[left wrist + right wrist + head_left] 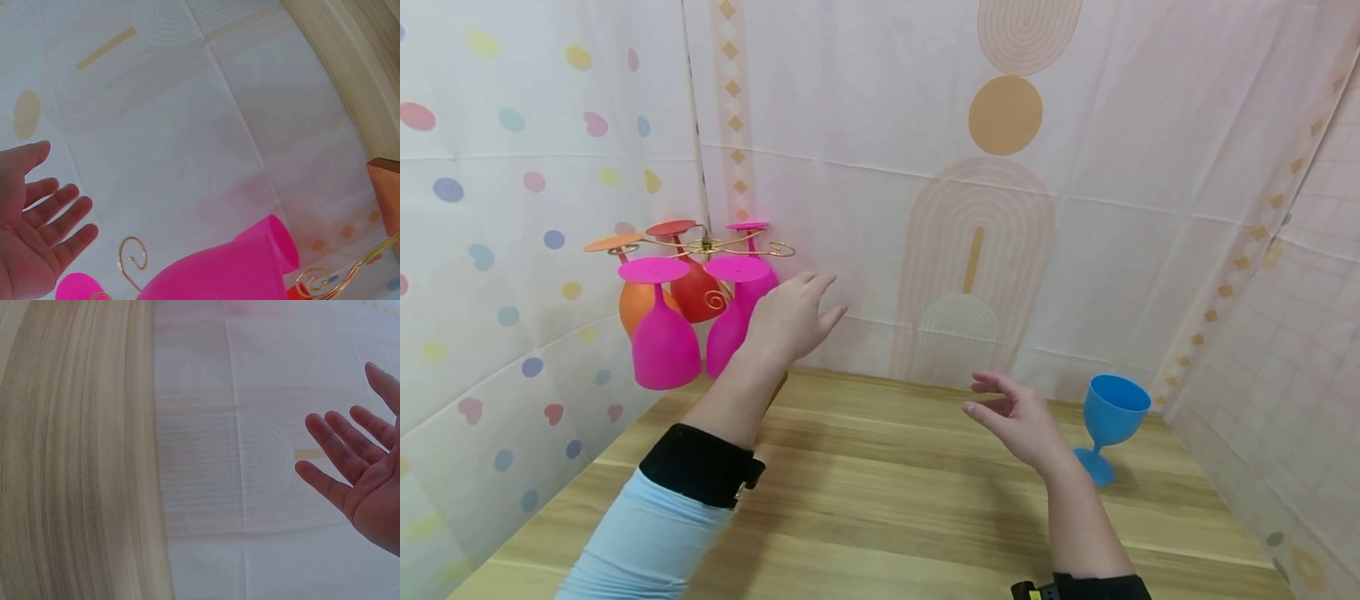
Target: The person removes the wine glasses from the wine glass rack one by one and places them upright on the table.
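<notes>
Head cam: L hand (790, 321) part-hides pink goblet (730, 319) on gold rack (706, 245).

Left, far: gold rack (706, 245), five inverted goblets (666, 348); left hand (790, 321) nearby. Right: upright blue goblet (1116, 412); right hand (1021, 423) nearby.

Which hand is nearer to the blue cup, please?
Right. The right hand is in the air just to the left of the blue cup, apart from it; the left hand is much farther left, by the pink cups.
</notes>
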A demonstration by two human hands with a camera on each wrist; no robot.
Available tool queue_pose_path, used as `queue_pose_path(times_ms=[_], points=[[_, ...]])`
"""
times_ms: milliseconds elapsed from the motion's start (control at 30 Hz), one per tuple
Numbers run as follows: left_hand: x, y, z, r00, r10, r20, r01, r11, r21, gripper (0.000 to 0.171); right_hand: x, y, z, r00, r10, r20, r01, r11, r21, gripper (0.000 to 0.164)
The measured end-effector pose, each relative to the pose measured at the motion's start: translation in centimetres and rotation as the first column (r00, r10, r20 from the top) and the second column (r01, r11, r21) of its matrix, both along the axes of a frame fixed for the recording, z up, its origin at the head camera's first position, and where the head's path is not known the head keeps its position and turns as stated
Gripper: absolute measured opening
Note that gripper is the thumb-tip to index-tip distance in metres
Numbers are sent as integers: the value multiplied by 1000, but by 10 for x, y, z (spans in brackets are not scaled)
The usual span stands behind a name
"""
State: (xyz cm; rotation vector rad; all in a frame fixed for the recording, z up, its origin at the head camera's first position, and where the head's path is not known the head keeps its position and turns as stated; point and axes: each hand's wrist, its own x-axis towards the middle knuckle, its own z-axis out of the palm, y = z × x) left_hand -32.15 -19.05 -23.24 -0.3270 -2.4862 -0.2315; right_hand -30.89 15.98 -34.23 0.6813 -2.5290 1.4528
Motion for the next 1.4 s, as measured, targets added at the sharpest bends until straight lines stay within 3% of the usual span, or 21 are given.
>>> queue_pose_path(times_ms=[167, 233, 367, 433, 500, 600, 900, 1200, 1400], points=[[10, 3, 4, 986, -54, -159, 52, 998, -19, 49, 2, -1, 1, 1000, 12, -12, -12, 1000, -24, 55], [12, 3, 5, 967, -84, -239, 76, 996, -40, 46, 2, -1, 2, 1000, 18, -18, -18, 999, -35, 54], [15, -1, 6, 914, -129, -385, 100, 990, -95, 39, 1, -3, 3, 998, 25, -49, -28, 998, -64, 53], [16, -4, 7, 894, -136, -427, 99, 989, -109, 38, 1, -4, 4, 997, 28, -68, -33, 996, -78, 53], [18, -7, 9, 886, -130, -445, 88, 990, -113, 39, 2, -5, 4, 997, 24, -77, -31, 996, -86, 53], [21, -13, 11, 890, -102, -443, 56, 992, -117, 45, 3, -6, 4, 998, 23, -66, -30, 995, -96, 54], [24, -33, 14, 927, 16, -376, -62, 992, -111, 63, 6, -10, 4, 997, 64, -31, -68, 987, -147, 57], [29, -51, 16, 961, 174, -215, -200, 974, -107, 80, 7, -25, 3, 993, 99, -58, -109, 975, -196, 56], [27, -62, 14, 968, 200, -149, -216, 972, -96, 80, 6, -36, 0, 989, 130, -72, -143, 966, -217, 55]])
